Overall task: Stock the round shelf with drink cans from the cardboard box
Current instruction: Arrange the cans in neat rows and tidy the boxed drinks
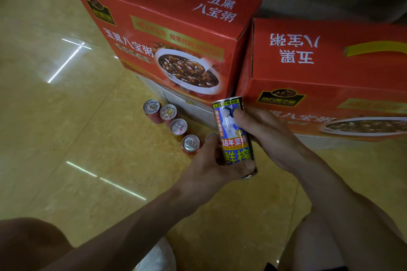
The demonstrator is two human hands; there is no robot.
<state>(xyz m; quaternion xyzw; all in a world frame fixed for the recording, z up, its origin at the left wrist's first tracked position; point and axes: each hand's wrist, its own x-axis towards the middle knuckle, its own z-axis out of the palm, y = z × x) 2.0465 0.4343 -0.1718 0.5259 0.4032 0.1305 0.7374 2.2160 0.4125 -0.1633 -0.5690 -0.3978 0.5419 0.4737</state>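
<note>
Head view, looking down: tall slim drink can (234, 136) with a blue, yellow and black printed label, held in the air between both hands, above the floor and just in front of the meeting corner of two boxes. Top end tilted away and to the left, bottom rim nearest the camera. Left hand (209, 167) round the lower half, fingers (211, 141) curled about the can's sides and closed on it. Right hand (268, 136) on the upper half, thumb pressed flat on the label, remaining fingers wrapped behind and out of sight; grip closed on the same can.

Beyond the hands, first red cardboard box (167, 35) with a yellow carry handle, standing on a pale low ledge (187, 103). Second red cardboard box (319, 77) of the same print just to its right, side panels touching or nearly so.

Along the ledge's near edge, a diagonal row of four short cans (178, 126) with silver pull-tab tops, upright on the glossy yellow-tan tiled floor (88, 138), each touching or almost touching the next, the nearest just beside the left hand.

Open floor wide to the left and toward the camera, crossed only by light streaks. Right side closed off by the second box and the ledge. Bare knee (28, 242) at the lower left corner, white shoe (158, 257) at the bottom edge between the forearms.
</note>
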